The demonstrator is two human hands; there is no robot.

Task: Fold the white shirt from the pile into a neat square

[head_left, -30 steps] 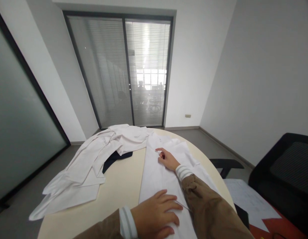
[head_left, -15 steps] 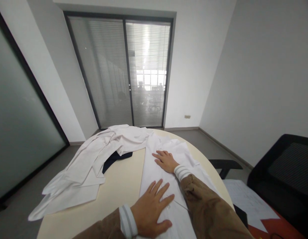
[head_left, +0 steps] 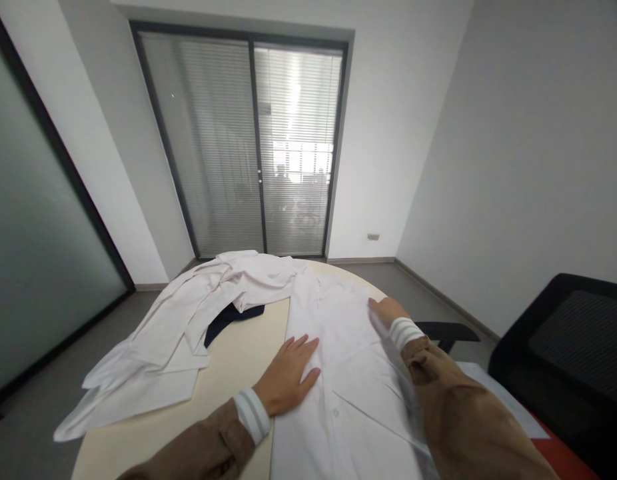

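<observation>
A white shirt (head_left: 348, 347) with a row of buttons lies lengthwise on the round table, its front side up. My left hand (head_left: 290, 375) rests flat on the shirt's left part, fingers stretched out. At the far right edge of the shirt, my right hand (head_left: 390, 311) has its fingers bent round the cloth; most of the fingers are hidden from view. A few creases run across the shirt between the hands.
A rumpled white garment (head_left: 178, 327) covers the table's left side and hangs over its edge. Dark blue cloth (head_left: 233, 321) shows beneath it. The cream tabletop (head_left: 238, 373) has a curved rim. A black chair (head_left: 568, 353) stands at the right, near papers (head_left: 508, 393).
My right hand has moved from the shirt's middle to its right edge and closed there. My left hand has slid a little forward and left. More of the shirt's right part is showing.
</observation>
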